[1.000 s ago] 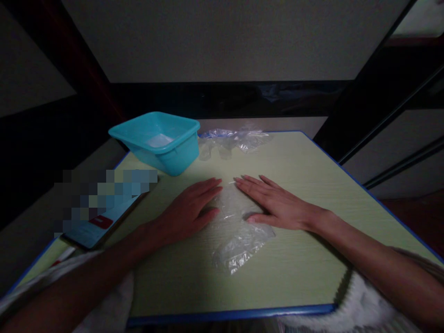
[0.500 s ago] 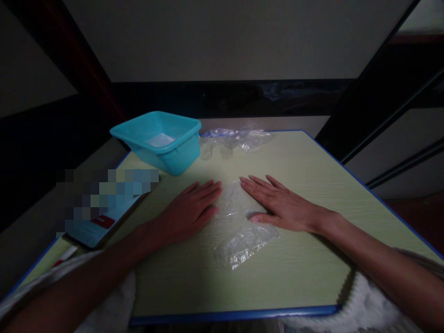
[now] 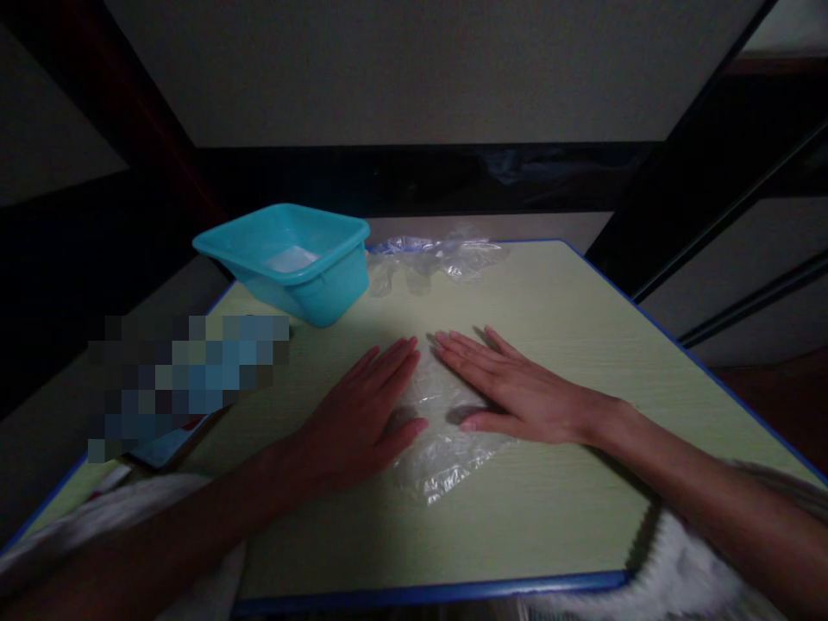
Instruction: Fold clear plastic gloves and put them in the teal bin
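Note:
A clear plastic bag (image 3: 446, 461) lies flattened and wrinkled on the light wooden table (image 3: 556, 526), between and partly beneath my hands. My left hand (image 3: 366, 410) is at the bag's left side, palm down, fingers stretched forward and the thumb apart over the film. On the other side my right hand (image 3: 511, 384) has its fingers extended toward the left one, its thumb also over the bag. Neither hand grips anything. How firmly the palms press on the plastic cannot be seen, and the parts of the bag under the hands are hidden.
A turquoise plastic basin (image 3: 323, 289) with something pale inside stands at the back left. More crumpled clear plastic (image 3: 453, 257) lies along the far edge. A phone (image 3: 168, 444), partly blurred out, rests at the left edge. A wall (image 3: 414, 78) rises behind the table.
My hands have come closer together over the bag. The left thumb has moved right and away from its fingers, over the film. The view has shifted slightly.

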### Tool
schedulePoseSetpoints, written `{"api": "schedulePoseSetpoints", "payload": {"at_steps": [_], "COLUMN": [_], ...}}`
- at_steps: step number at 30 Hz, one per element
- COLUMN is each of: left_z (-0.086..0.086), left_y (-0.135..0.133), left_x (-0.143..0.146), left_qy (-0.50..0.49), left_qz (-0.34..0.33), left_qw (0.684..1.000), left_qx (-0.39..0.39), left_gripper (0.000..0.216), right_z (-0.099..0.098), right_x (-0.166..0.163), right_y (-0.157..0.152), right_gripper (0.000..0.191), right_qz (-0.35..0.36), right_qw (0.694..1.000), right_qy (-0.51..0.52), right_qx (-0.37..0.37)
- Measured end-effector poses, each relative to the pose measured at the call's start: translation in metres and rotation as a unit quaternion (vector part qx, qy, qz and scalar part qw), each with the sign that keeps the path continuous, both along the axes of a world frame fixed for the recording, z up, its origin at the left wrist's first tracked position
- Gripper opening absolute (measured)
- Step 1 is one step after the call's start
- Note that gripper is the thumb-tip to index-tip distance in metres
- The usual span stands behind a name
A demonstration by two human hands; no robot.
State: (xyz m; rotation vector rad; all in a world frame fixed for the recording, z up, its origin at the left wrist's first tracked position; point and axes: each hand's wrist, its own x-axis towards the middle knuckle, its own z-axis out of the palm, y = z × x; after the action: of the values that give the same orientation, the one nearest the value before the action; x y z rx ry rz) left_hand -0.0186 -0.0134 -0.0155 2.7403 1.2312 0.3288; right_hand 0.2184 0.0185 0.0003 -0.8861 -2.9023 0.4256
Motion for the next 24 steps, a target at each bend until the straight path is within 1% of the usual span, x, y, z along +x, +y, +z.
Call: {"api": "schedulePoseSetpoints", "payload": {"at_steps": [5,10,19,24], "left_z": [0.001,0.004,0.004,0.004], "left_y": [-0.010,-0.010,-0.011,-0.012], "left_x": [0.012,0.014,0.010,0.009], "left_qy": [0.024,0.061,0.092,0.092], "left_qz": [-0.016,0.002,-0.005,-0.005], "left_qw": [0.999,0.996,0.994,0.994], "left_qx": [-0.038,-0.071,-0.057,-0.053], "left_gripper": [0.067,0.072,0.069,0.069], "right_z": [-0.005,-0.004,-0.007,-0.008], "right_x": [-0.001,-0.002,-0.001,-0.001], "right_y": [-0.002,-0.003,-0.003,-0.003], "right_gripper": [0.084,0.085,0.084,0.084], "right_qz": [-0.001,-0.012,-0.015,-0.016], "right_qw": [1.000,0.999,0.999,0.999], "right_qy": [-0.023,-0.040,-0.033,-0.031], "right_qx": [-0.020,-0.017,-0.007,-0.005]}}
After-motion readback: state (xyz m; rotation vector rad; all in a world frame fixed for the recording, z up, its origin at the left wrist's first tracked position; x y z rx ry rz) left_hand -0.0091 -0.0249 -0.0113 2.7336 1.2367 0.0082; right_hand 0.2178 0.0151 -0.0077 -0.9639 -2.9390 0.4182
